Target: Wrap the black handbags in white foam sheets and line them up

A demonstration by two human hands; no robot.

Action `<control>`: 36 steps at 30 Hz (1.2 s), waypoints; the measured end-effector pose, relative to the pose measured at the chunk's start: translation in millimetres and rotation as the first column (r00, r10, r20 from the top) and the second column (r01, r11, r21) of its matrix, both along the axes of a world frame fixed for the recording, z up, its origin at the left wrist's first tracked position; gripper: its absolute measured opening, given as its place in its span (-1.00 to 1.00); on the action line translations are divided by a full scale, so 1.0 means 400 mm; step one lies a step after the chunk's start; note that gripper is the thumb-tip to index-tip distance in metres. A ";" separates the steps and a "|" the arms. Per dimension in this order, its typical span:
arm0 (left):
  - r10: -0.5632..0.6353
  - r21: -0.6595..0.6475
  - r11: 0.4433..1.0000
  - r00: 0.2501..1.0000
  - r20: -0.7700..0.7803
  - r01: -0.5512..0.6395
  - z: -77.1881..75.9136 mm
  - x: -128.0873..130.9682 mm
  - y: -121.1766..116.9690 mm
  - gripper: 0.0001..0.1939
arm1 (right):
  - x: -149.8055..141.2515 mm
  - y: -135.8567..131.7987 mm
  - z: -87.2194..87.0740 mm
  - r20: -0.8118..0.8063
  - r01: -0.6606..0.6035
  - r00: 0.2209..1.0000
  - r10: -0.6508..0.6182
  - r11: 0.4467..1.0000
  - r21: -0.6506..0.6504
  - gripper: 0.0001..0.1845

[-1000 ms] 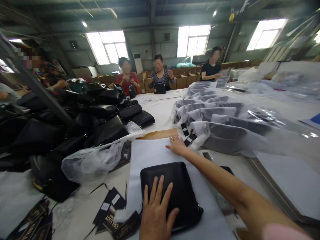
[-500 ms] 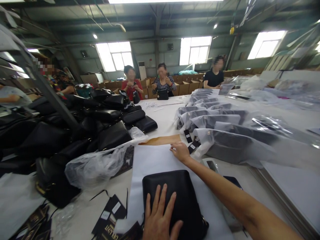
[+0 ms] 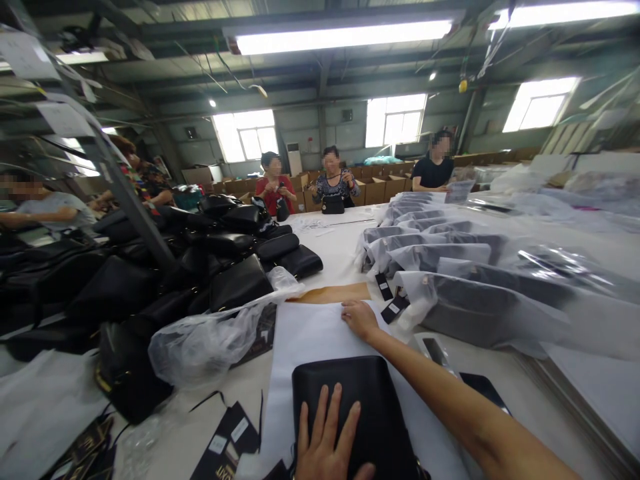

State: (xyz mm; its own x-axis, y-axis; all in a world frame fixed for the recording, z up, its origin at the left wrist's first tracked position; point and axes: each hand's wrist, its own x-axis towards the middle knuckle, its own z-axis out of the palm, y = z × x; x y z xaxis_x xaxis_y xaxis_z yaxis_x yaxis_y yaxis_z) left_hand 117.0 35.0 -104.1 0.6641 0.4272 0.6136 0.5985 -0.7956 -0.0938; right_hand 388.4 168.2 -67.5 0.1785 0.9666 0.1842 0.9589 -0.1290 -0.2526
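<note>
A black handbag [image 3: 370, 387] lies flat on a white sheet of wrapping paper [image 3: 305, 333] in front of me. My left hand [image 3: 327, 433] rests on the bag with its fingers spread. Over at the sheet's far edge, my right hand [image 3: 359, 319] has its fingers curled against the paper, seemingly gripping it. Brown paper [image 3: 335, 292] shows just beyond that edge. Black hang tags [image 3: 227, 437] lie to the left of the bag, and more tags [image 3: 393, 307] sit right of my right hand.
Black bags [image 3: 240, 280] are heaped on the left, with a crumpled clear plastic bag [image 3: 205, 343] before them. Bags wrapped in translucent white [image 3: 475, 307] line the right. A paper stack [image 3: 600, 380] and a dark phone-like object [image 3: 483, 390] lie nearer. Several people sit across the table.
The view has tilted upward, so things sit lower in the picture. My right hand looks flatter against the sheet's far edge. The left stays on the handbag.
</note>
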 end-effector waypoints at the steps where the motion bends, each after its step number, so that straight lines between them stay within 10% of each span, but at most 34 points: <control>1: -0.001 -0.010 1.000 1.000 0.009 0.002 -0.005 0.003 -0.002 -0.31 | 0.000 0.001 -0.001 0.000 0.003 1.000 -0.003 1.000 0.002 -0.78; 7: -0.023 0.015 1.000 0.999 0.035 0.023 -0.020 0.004 0.006 -0.34 | 0.003 0.018 -0.015 0.023 0.126 0.992 -0.126 0.992 -0.004 -0.54; 15: -0.048 0.069 0.997 0.997 0.064 0.044 -0.030 0.004 0.020 -0.38 | -0.007 0.011 -0.015 0.059 0.036 0.997 -0.039 0.998 0.058 -0.76; 36: -0.008 -0.008 1.000 0.999 0.044 0.009 0.002 0.008 -0.013 -0.29 | 0.038 -0.011 0.093 -0.052 -0.029 0.998 0.030 0.999 0.027 -0.65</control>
